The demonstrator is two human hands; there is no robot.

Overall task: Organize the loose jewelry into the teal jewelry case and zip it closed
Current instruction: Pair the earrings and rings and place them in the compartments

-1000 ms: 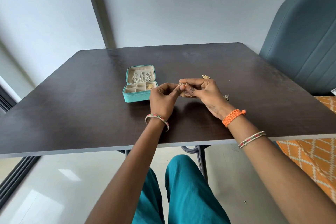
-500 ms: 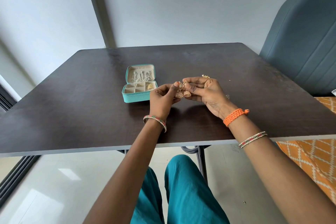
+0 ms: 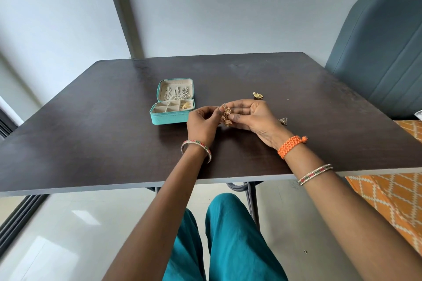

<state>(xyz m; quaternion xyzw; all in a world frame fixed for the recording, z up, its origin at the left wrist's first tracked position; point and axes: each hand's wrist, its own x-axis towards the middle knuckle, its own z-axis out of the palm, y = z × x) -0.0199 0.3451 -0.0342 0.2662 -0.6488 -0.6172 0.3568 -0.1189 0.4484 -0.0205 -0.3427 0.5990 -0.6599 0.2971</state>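
The teal jewelry case (image 3: 169,119) lies open on the dark table (image 3: 91,132), left of centre. Silver chains hang in its lid, and a gold piece (image 3: 186,105) sits in its right compartment. Just right of the case, my left hand (image 3: 202,124) and my right hand (image 3: 253,118) meet above the table. Both pinch a pair of gold bell-shaped earrings (image 3: 226,117) between thumbs and fingertips. A small gold piece (image 3: 258,95) lies on the table beyond my right hand. A dark triangular piece (image 3: 283,120) lies to its right.
A grey-blue padded chair (image 3: 379,52) stands at the table's far right corner. An orange patterned fabric (image 3: 392,196) lies at the right, below the table edge. My teal-clad legs (image 3: 228,242) are under the near edge. A wall rises behind the table.
The earrings, hidden between my fingers a second ago, now hang in plain sight between both hands. My hands stay in almost the same place near the case.
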